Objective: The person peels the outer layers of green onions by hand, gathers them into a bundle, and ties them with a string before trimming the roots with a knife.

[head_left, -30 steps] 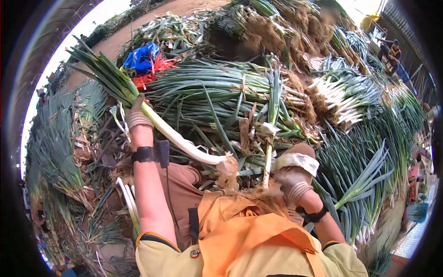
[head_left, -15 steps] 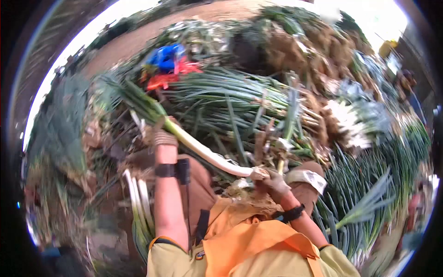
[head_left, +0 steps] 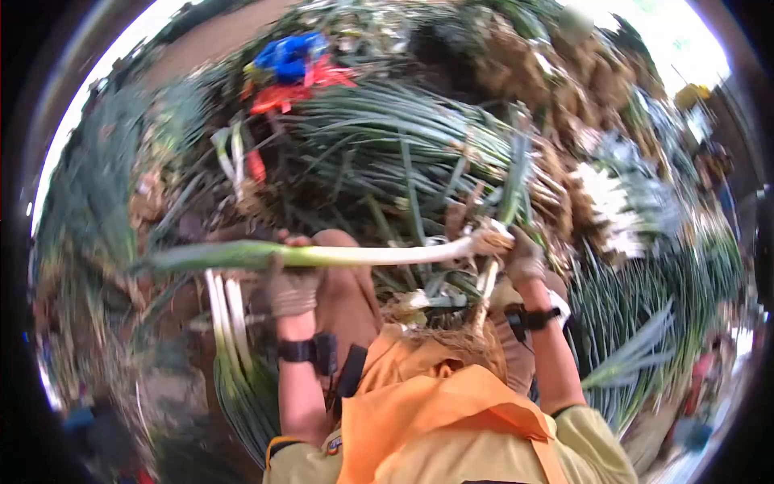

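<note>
A long green onion [head_left: 379,256] lies almost level across my knees, its leaves to the left and its roots to the right. My left hand [head_left: 293,282], in a dirty glove, is closed around it where the green turns pale. At the root end my gloved right hand [head_left: 524,256] grips the brownish outer layers; its fingertips are partly hidden. Several trimmed green onions [head_left: 228,323] with white stems rest beside my left leg. Below the held stalk, loose leaf and root scraps [head_left: 415,302] lie between my knees.
A big pile of green onions [head_left: 403,153] lies ahead. Blue plastic [head_left: 290,56] and red plastic strips [head_left: 282,98] sit at its far left. Cleaned white stalks [head_left: 605,202] are stacked to the right, near a dense green bundle [head_left: 637,323].
The green onion has swung from a diagonal slant to nearly level. My right hand has moved up and to the right with the root end; my left has come down slightly.
</note>
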A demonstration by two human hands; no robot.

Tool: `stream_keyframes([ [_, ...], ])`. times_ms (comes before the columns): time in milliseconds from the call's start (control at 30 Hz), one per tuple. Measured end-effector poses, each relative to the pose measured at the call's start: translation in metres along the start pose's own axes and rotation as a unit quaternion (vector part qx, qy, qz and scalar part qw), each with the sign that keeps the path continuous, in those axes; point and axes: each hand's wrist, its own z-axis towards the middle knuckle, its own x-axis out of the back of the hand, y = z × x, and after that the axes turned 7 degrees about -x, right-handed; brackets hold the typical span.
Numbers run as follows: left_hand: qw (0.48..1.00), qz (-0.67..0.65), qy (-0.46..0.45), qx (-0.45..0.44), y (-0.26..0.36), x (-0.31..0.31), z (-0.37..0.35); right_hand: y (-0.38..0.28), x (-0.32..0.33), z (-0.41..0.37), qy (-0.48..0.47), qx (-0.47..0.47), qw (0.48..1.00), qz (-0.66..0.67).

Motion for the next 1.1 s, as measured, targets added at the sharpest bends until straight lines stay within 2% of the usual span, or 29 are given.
stream_keyframes([
  [33,1.0,0.006,-0.028,0.001,0.0,-0.009,-0.001,-0.005,0.002,0.003,0.042,-0.012,0.983,-0.18],
  [67,0.999,0.027,-0.027,-0.028,0.004,-0.008,0.001,-0.004,0.001,0.003,0.059,-0.027,0.971,-0.228],
  [100,0.997,0.046,-0.029,-0.054,0.01,-0.004,0.002,-0.004,-0.004,0.003,0.059,-0.036,0.973,-0.22],
  [133,0.991,0.094,-0.068,-0.064,0.029,0.004,0.004,-0.003,-0.006,0.003,0.065,-0.046,0.974,-0.212],
  [233,0.974,0.132,-0.181,-0.021,0.013,-0.043,-0.009,-0.004,0.001,0.01,0.09,-0.086,0.97,-0.209],
  [300,0.968,0.141,-0.207,0.017,0.017,-0.047,-0.004,-0.022,0.03,0.015,0.036,-0.16,0.963,-0.215],
  [367,0.926,0.271,-0.256,-0.052,-0.016,-0.093,-0.032,0.009,0.032,0.037,0.046,-0.202,0.952,-0.227],
  [400,0.92,0.272,-0.282,-0.016,-0.013,-0.097,-0.032,0.032,0.031,0.057,0.057,-0.225,0.947,-0.224],
  [433,0.92,0.268,-0.287,-0.005,-0.02,-0.106,-0.033,0.014,0.045,0.056,0.063,-0.241,0.944,-0.218],
  [467,0.902,0.308,-0.302,-0.015,-0.027,-0.114,-0.036,-0.001,0.061,0.047,0.094,-0.288,0.943,-0.138],
  [500,0.881,0.348,-0.319,-0.028,-0.034,-0.124,-0.039,0.05,0.048,0.075,0.11,-0.257,0.94,-0.197],
  [533,0.872,0.328,-0.362,-0.018,-0.041,-0.134,-0.04,0.063,0.058,0.08,0.122,-0.296,0.921,-0.221],
  [567,0.878,0.329,-0.347,-0.017,-0.037,-0.141,-0.043,0.076,0.071,0.081,0.132,-0.33,0.902,-0.245],
  [600,0.877,0.334,-0.345,-0.028,-0.032,-0.147,-0.044,0.114,0.081,0.086,0.239,-0.234,0.903,-0.27],
  [667,0.865,0.359,-0.341,-0.081,-0.018,-0.156,-0.046,0.152,0.15,0.065,0.287,-0.361,0.884,-0.081],
  [700,0.854,0.384,-0.329,-0.122,-0.008,-0.162,-0.044,0.123,0.191,0.037,0.231,-0.408,0.882,0.037],
  [733,0.837,0.42,-0.309,-0.167,0.002,-0.167,-0.041,0.1,0.201,0.035,0.225,-0.407,0.885,0.033],
  [767,0.813,0.461,-0.286,-0.215,0.016,-0.175,-0.037,0.078,0.206,0.031,0.104,-0.384,0.91,-0.112],
  [800,0.761,0.527,-0.262,-0.275,0.025,-0.179,-0.036,0.062,0.209,0.03,-0.017,-0.345,0.904,-0.253],
  [833,0.678,0.611,-0.241,-0.33,0.034,-0.184,-0.03,0.058,0.21,0.031,-0.133,-0.293,0.866,-0.383],
  [867,0.582,0.686,-0.223,-0.375,0.044,-0.187,-0.023,0.07,0.188,0.04,-0.07,-0.138,0.893,-0.423],
  [900,0.543,0.716,-0.23,-0.373,0.051,-0.188,-0.013,0.01,0.181,0.013,-0.041,0.049,0.909,-0.413],
  [933,0.701,0.601,-0.314,-0.219,0.048,-0.187,0.01,-0.02,0.153,0.024,-0.062,-0.04,0.962,-0.262],
  [967,0.875,0.367,-0.315,-0.008,0.043,-0.187,0.033,-0.04,0.131,0.006,-0.107,0.024,0.989,-0.102],
  [1000,0.935,0.215,-0.237,0.151,0.04,-0.184,0.057,-0.079,0.113,-0.019,-0.174,0.076,0.98,0.06],
  [1033,0.927,0.191,-0.264,0.185,0.0,-0.194,0.062,-0.117,0.11,-0.048,-0.199,0.131,0.971,0.026],
  [1067,0.916,0.169,-0.29,0.22,-0.05,-0.212,0.059,-0.141,0.099,-0.077,-0.227,0.166,0.952,0.123],
  [1100,0.894,0.168,-0.342,0.234,-0.099,-0.224,0.039,-0.149,0.086,-0.093,-0.193,0.249,0.939,0.138],
])
